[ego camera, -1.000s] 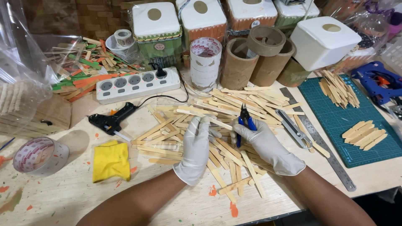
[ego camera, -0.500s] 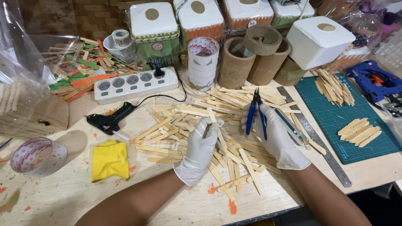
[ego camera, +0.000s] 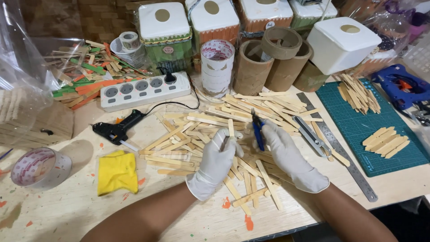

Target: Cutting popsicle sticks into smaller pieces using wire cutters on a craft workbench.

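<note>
Both my hands wear white gloves over a heap of plain wooden craft sticks point(ego camera: 210, 121) on the table. My left hand point(ego camera: 217, 159) pinches one wooden stick point(ego camera: 231, 128) upright between its fingers. My right hand point(ego camera: 286, 154) grips blue-handled cutting pliers point(ego camera: 257, 130), their dark jaws pointing up right beside that stick. The two hands sit close together above the middle of the heap.
A black glue gun point(ego camera: 115, 129) and yellow cloth point(ego camera: 117, 171) lie left. A tape roll point(ego camera: 39, 166) sits far left. White power strip point(ego camera: 144, 89), cardboard tubes point(ego camera: 268, 65) and lidded boxes stand behind. A green cutting mat point(ego camera: 358, 130), steel ruler point(ego camera: 345, 154), utility knife point(ego camera: 311, 136) and blue glue gun point(ego camera: 401, 87) lie right.
My right hand brought the blue pliers leftward and closed their handles. My left hand lifted one stick from the heap and holds it upright beside the jaws.
</note>
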